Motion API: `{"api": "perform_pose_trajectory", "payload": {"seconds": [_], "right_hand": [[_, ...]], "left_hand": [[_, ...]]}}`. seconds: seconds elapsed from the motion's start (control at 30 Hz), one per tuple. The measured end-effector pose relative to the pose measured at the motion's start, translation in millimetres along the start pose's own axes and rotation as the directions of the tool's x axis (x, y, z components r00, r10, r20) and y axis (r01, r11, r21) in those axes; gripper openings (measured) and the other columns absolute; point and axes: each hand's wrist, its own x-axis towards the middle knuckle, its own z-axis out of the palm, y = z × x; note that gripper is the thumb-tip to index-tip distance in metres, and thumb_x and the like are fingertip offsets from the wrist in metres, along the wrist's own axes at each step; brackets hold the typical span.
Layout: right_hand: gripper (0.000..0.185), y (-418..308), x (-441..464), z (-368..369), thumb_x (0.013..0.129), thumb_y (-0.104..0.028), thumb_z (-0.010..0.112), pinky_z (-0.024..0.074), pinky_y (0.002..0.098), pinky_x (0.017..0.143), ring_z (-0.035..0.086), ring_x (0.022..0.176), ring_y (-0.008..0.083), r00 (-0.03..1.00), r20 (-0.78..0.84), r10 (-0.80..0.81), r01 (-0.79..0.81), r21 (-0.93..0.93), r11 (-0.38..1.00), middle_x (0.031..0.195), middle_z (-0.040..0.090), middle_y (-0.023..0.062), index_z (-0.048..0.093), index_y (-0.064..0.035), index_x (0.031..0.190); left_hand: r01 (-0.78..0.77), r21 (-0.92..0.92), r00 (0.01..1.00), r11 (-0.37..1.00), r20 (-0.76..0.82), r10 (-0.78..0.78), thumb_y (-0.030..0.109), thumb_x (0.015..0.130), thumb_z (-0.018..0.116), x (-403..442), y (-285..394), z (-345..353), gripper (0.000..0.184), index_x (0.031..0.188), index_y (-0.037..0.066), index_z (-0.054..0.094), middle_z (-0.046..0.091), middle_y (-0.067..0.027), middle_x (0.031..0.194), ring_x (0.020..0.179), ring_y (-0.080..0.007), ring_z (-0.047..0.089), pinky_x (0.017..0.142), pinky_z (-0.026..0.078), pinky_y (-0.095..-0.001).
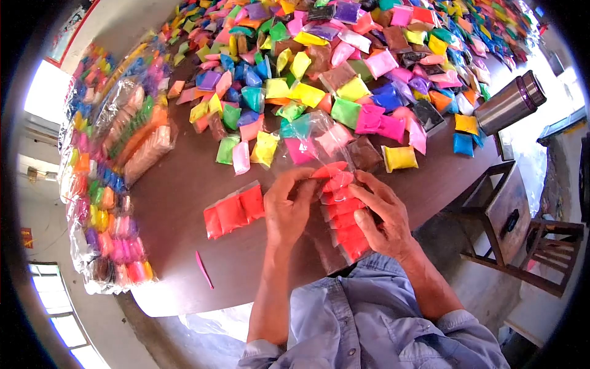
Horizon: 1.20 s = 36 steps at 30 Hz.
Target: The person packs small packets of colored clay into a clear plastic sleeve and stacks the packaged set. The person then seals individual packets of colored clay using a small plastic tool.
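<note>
A clear plastic bag (299, 155) lies in front of me with a column of red packets (345, 212) inside it. My left hand (287, 203) is closed at the bag's upper left, thumb and fingers pinching the edge of a red packet (330, 170) near the top of the column. My right hand (388, 214) grips the right side of the filled bag, fingers bent over the packets. Left of my left hand, a joined strip of red packets (234, 211) lies flat on the brown table (178, 227). Where the fingertips meet plastic or packet is partly hidden.
A large heap of coloured packets (307, 93) covers the table's far side. Filled bags are stacked (114, 203) along the left edge. A pink plastic tool (204, 269) lies at the front left. A steel flask (511, 103) rests at the right, near a wooden chair (528, 246).
</note>
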Motion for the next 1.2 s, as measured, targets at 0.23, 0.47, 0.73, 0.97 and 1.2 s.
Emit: {"api": "perform_pose_trajectory", "payload": {"seconds": [0.23, 0.47, 0.73, 0.97, 1.2], "right_hand": [[0.044, 2, 0, 2, 0.097, -0.016, 0.071, 0.0472, 0.0494, 0.115, 0.06, 0.137, 0.0436, 1.0, 0.003, -0.015, 0.015, -0.01, 1.0, 0.15, 0.059, 0.0257, 0.069, -0.0051, 0.14], [0.042, -2, 1, 3, 0.096, -0.014, 0.071, 0.0486, 0.0479, 0.114, 0.061, 0.134, 0.0423, 1.0, -0.026, -0.013, 0.013, 0.016, 1.0, 0.149, 0.06, 0.0252, 0.071, -0.004, 0.137], [0.043, -2, 0, 4, 0.093, -0.009, 0.073, 0.0498, 0.0461, 0.112, 0.063, 0.132, 0.0395, 0.999, -0.042, -0.008, 0.009, 0.02, 1.0, 0.148, 0.062, 0.0235, 0.071, -0.0045, 0.136], [0.043, -2, -1, 5, 0.093, -0.009, 0.073, 0.0501, 0.0455, 0.112, 0.064, 0.132, 0.0388, 0.999, -0.043, -0.003, 0.004, 0.03, 1.0, 0.146, 0.063, 0.0231, 0.072, -0.0042, 0.136], [0.042, -3, -1, 4, 0.093, -0.008, 0.073, 0.05, 0.0451, 0.112, 0.063, 0.132, 0.0386, 0.999, -0.053, 0.002, 0.0, 0.044, 0.999, 0.146, 0.063, 0.023, 0.072, -0.0041, 0.135]], "left_hand": [[-0.193, 0.264, 0.981, 0.945, 0.039, 0.19, -0.004, 0.094, 0.074, 10, 12, 4, 0.022, 0.115, 0.002, 0.076, 0.078, -0.0114, 0.103, 0.094, -0.0197, 0.075, 0.083, 0.059, -0.0337], [-0.247, 0.334, 0.967, 0.909, 0.033, 0.251, -0.004, 0.093, 0.074, 5, 10, 4, 0.027, 0.118, 0.004, 0.077, 0.078, -0.0138, 0.108, 0.096, -0.0254, 0.076, 0.084, 0.06, -0.0353], [-0.187, 0.496, 0.969, 0.848, -0.048, 0.241, -0.001, 0.092, 0.075, -11, 25, -37, 0.029, 0.121, 0.002, 0.075, 0.076, -0.0183, 0.12, 0.105, -0.0303, 0.076, 0.088, 0.062, -0.0382], [0.01, 0.85, 1.0, 0.527, 0.006, -0.028, 0.01, 0.092, 0.067, -10, 45, -88, 0.034, 0.125, 0.004, 0.073, 0.074, -0.0193, 0.129, 0.115, -0.0418, 0.071, 0.1, 0.057, -0.0465], [0.033, 0.86, 0.998, 0.509, -0.002, -0.062, 0.017, 0.087, 0.068, -6, 43, -89, 0.046, 0.131, 0.005, 0.071, 0.072, -0.02, 0.133, 0.119, -0.043, 0.069, 0.102, 0.056, -0.0487]]}}
